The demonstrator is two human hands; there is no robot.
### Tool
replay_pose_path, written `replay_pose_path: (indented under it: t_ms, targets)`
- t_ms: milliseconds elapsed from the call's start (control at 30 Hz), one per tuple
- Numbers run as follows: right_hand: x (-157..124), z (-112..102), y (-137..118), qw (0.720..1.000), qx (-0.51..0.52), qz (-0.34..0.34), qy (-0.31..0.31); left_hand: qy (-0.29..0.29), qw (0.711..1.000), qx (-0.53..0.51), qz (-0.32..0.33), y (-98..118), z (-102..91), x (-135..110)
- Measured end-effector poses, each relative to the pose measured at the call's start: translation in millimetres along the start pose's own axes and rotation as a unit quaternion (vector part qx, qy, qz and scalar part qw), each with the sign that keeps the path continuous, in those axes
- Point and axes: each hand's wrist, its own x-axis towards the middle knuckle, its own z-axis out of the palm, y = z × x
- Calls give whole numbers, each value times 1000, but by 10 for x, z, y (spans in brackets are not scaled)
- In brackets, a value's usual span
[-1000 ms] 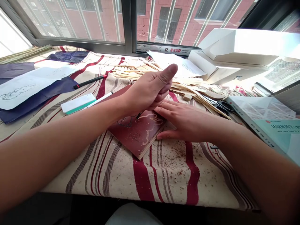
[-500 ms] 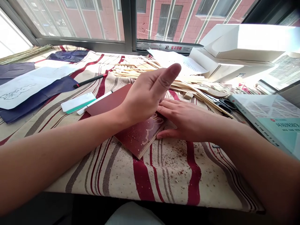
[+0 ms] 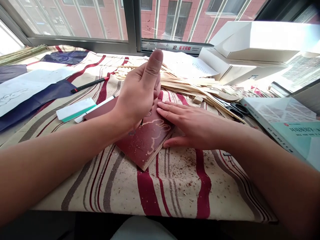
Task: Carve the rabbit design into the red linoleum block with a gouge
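The carved reddish-brown board [image 3: 143, 144] lies cornerwise on the surface [image 3: 177, 196] directly beneath the left hand [image 3: 138, 91], which is fisted around a mostly hidden dark-tipped tool [image 3: 142, 122], with the flattened right hand [image 3: 188, 126] across the board's right side.

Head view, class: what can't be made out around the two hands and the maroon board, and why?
All in the head view:
- Tool: hidden by the left hand, except a thin dark piece.
- Maroon board: partly covered by the left hand and right hand.
- White sheet: cut off by the left edge.
- Writing on the far paper: too small to read.
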Motion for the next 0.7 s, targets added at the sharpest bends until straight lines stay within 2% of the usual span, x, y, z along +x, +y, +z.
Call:
replay_pose_path:
  t_ms: [67, 167, 233, 333, 433, 500, 600, 700]
  targets:
    - [-7, 5, 3, 1000, -6, -10, 16, -44, 999, 0, -25, 10, -3, 37]
    - [-14, 6, -6, 999, -18, -14, 35, -152, 987, -11, -53, 6, -39, 77]
    - [-14, 0, -19, 999, -21, -10, 31, -196, 977, -28, -83, 9, -88, 104]
    - [-7, -10, -35, 1000, -18, 3, 17, -209, 963, -71, -153, 25, -176, 175]
    - [-1, -16, -42, 1000, -18, 11, 7, -195, 947, -108, -232, 28, -235, 262]
    - [-1, -18, -44, 1000, -17, 7, 9, -187, 941, -107, -263, 22, -244, 297]
    - [-6, -20, -42, 1000, -18, 4, 13, -215, 942, -92, -241, 14, -211, 283]
    - [-8, -24, -38, 1000, -19, 2, 11, -237, 958, -55, -149, 10, -130, 187]
